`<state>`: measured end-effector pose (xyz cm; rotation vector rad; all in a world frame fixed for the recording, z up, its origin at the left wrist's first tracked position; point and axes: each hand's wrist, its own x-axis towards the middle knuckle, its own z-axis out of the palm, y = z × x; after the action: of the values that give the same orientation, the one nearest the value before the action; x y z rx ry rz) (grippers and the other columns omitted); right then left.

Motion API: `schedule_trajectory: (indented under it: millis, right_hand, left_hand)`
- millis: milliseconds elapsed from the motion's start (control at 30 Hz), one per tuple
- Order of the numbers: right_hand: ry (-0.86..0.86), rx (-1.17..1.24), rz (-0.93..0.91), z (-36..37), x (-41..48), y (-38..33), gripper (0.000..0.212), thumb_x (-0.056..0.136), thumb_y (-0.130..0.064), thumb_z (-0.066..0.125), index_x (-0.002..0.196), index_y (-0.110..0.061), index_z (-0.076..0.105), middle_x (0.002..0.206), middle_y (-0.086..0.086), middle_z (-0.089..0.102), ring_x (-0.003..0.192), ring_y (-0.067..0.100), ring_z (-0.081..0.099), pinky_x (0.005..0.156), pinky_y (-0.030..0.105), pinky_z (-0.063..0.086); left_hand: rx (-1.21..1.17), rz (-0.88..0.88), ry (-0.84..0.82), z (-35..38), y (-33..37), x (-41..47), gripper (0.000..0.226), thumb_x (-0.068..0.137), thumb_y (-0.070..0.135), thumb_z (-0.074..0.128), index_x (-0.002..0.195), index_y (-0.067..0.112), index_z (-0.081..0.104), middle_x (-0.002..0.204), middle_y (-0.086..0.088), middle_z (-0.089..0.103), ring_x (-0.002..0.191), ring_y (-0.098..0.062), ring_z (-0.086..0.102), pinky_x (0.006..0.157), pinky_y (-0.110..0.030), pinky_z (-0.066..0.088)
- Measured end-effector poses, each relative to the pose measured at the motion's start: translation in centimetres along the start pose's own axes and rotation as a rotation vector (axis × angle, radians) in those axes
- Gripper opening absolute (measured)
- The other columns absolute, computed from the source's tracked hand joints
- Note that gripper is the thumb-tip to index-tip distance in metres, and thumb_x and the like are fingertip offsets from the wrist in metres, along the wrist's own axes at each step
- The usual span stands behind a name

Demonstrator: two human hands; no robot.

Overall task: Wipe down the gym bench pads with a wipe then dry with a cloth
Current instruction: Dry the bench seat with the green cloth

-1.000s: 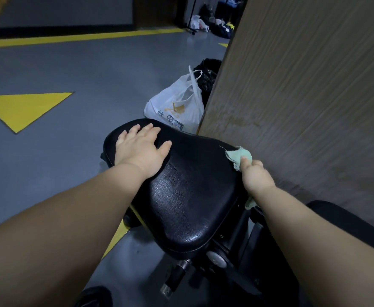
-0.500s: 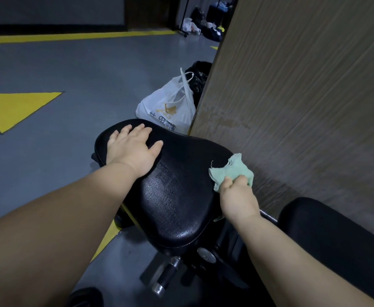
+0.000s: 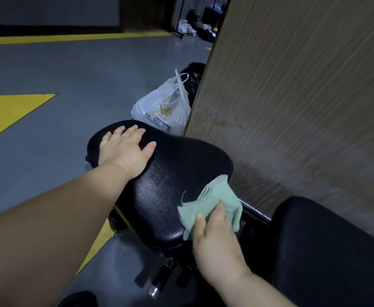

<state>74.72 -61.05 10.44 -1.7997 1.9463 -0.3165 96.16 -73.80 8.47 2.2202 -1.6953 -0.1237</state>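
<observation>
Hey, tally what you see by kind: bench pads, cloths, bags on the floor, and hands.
Bench pads: 2, seat pad and second pad
Cloths: 1, green cloth
Bags: 2, white bag and black bag
Hands: 2, left hand and right hand
Total: 7

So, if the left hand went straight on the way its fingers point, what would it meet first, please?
The left hand lies flat on the seat pad and would first run off its far edge. Beyond sits the white plastic bag, probably lower on the floor, so contact is uncertain.
</observation>
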Motion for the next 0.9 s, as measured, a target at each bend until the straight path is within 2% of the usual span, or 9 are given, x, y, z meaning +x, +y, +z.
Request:
schedule_trajectory:
  millis: [67, 133, 233, 333, 400, 533, 667, 767, 900]
  right_hand:
    - [-0.032, -0.004, 0.008, -0.1, -0.7, -0.4, 0.065, 0.102, -0.039, 0.027, 0.151, -0.008, -0.002, 0.154, 0.018, 0.015, 0.131, 0.031, 0.04, 0.104, 0.031, 0.033]
    - [-0.013, 0.016, 0.066, -0.2, -0.2, -0.9, 0.067, 0.101, -0.042, 0.025, 0.151, -0.009, -0.005, 0.155, 0.018, 0.011, 0.13, 0.033, 0.04, 0.102, 0.033, 0.034]
    - [0.031, 0.059, 0.155, 0.0, 1.6, -1.5, 0.066, 0.101, -0.042, 0.026, 0.149, -0.006, 0.001, 0.151, 0.02, 0.02, 0.126, 0.034, 0.042, 0.099, 0.035, 0.036]
    - [0.12, 0.094, 0.184, -0.6, 4.4, -1.8, 0.052, 0.099, -0.041, 0.032, 0.134, -0.004, 0.024, 0.139, 0.021, 0.036, 0.117, 0.038, 0.048, 0.091, 0.038, 0.04]
    - [0.145, 0.133, 0.236, -1.4, 7.0, -1.8, 0.047, 0.098, -0.04, 0.035, 0.127, -0.003, 0.03, 0.134, 0.021, 0.043, 0.116, 0.039, 0.049, 0.088, 0.038, 0.039]
    - [0.146, 0.233, 0.334, -2.9, 10.8, -1.9, 0.043, 0.097, -0.038, 0.038, 0.125, -0.005, 0.034, 0.132, 0.018, 0.047, 0.113, 0.037, 0.052, 0.091, 0.041, 0.042]
    - [0.166, 0.248, 0.32, -2.6, 11.3, -1.5, 0.04, 0.098, -0.037, 0.036, 0.125, -0.007, 0.034, 0.133, 0.018, 0.044, 0.109, 0.035, 0.051, 0.088, 0.042, 0.043]
    - [0.201, 0.21, 0.207, -1.2, 9.2, -1.3, 0.042, 0.098, -0.032, 0.036, 0.129, -0.005, 0.03, 0.139, 0.022, 0.035, 0.116, 0.034, 0.044, 0.096, 0.043, 0.039]
    - [0.143, 0.103, 0.017, 1.0, 2.3, -1.9, 0.065, 0.1, -0.029, 0.034, 0.15, -0.003, 0.0, 0.155, 0.024, -0.003, 0.143, 0.035, 0.013, 0.116, 0.038, 0.019]
  left_hand:
    - [0.001, 0.005, 0.0, -0.1, 0.0, 0.0, 0.06, 0.096, 0.061, 0.028, 0.149, 0.033, 0.032, 0.159, 0.013, 0.023, 0.148, -0.015, 0.013, 0.119, -0.039, 0.007]
    - [0.002, 0.006, -0.001, -0.1, -0.1, 0.0, 0.06, 0.096, 0.061, 0.028, 0.149, 0.032, 0.032, 0.159, 0.012, 0.023, 0.148, -0.015, 0.013, 0.119, -0.039, 0.006]
    - [-0.001, 0.009, 0.004, 0.0, -0.1, 0.1, 0.061, 0.096, 0.061, 0.029, 0.149, 0.032, 0.033, 0.159, 0.012, 0.024, 0.148, -0.016, 0.014, 0.12, -0.039, 0.007]
    - [-0.005, 0.009, 0.004, 0.0, -0.1, 0.1, 0.061, 0.096, 0.061, 0.029, 0.149, 0.032, 0.033, 0.159, 0.012, 0.024, 0.148, -0.016, 0.014, 0.119, -0.04, 0.007]
    - [-0.005, 0.007, 0.005, 0.0, 0.0, 0.1, 0.06, 0.096, 0.061, 0.03, 0.149, 0.032, 0.033, 0.159, 0.012, 0.024, 0.148, -0.016, 0.014, 0.119, -0.039, 0.007]
    - [0.0, 0.003, 0.001, 0.0, 0.0, 0.2, 0.06, 0.096, 0.061, 0.03, 0.149, 0.032, 0.033, 0.159, 0.012, 0.023, 0.148, -0.015, 0.014, 0.119, -0.039, 0.007]
    - [-0.01, 0.001, -0.002, -0.1, 0.0, 0.1, 0.061, 0.096, 0.061, 0.031, 0.149, 0.032, 0.033, 0.159, 0.012, 0.023, 0.148, -0.015, 0.013, 0.119, -0.039, 0.006]
    - [-0.004, 0.002, -0.003, -0.1, 0.0, 0.2, 0.061, 0.095, 0.062, 0.03, 0.149, 0.033, 0.032, 0.159, 0.013, 0.023, 0.148, -0.015, 0.013, 0.12, -0.039, 0.006]
    - [-0.004, 0.002, -0.009, 0.0, 0.0, 0.2, 0.061, 0.095, 0.062, 0.03, 0.149, 0.033, 0.032, 0.159, 0.013, 0.023, 0.148, -0.015, 0.013, 0.12, -0.039, 0.007]
